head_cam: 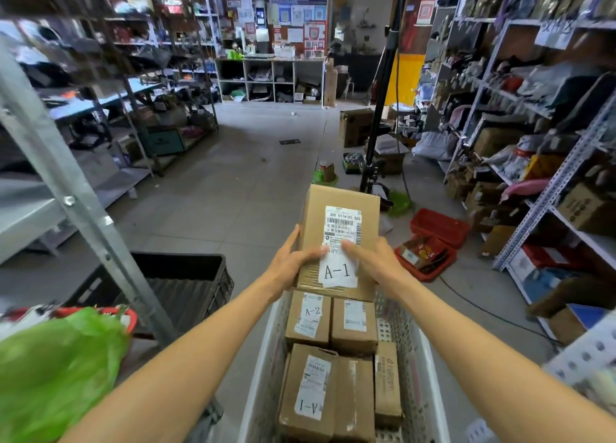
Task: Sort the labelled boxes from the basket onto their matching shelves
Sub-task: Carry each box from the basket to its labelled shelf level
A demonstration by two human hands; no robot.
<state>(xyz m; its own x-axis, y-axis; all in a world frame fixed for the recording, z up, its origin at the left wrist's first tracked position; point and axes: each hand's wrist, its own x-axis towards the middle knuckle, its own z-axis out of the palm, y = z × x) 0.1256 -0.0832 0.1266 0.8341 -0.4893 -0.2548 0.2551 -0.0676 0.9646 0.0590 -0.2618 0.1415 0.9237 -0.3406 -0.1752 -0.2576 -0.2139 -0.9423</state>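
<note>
Two hands are seen, and both are clamped on the held box. The left hand is wrapped round its left edge and the right hand round its right edge, with both thumbs laid on top, nearly meeting on the shipping label.

Six cardboard boxes are counted: one held and five packed in the white basket. The held box is kept just above the basket's far end. Its long axis runs away from the person, and its A-1 tag is turned to be read from the near side.

In the basket, the A-2 box and a plain-labelled box are set side by side, touching. Nearer lies a second A-1 box, its tag upside down. A taped box and a narrow box stood on edge against the right wall fill the rest.

One black crate sits left of the basket, behind a slanted steel post, and one green bag is near the lower left. Two red trays lie on the floor at the right, near the right shelves.

A broad strip of grey floor runs ahead between the two shelf rows. It is narrowed at the right by a black pole and by cartons.
</note>
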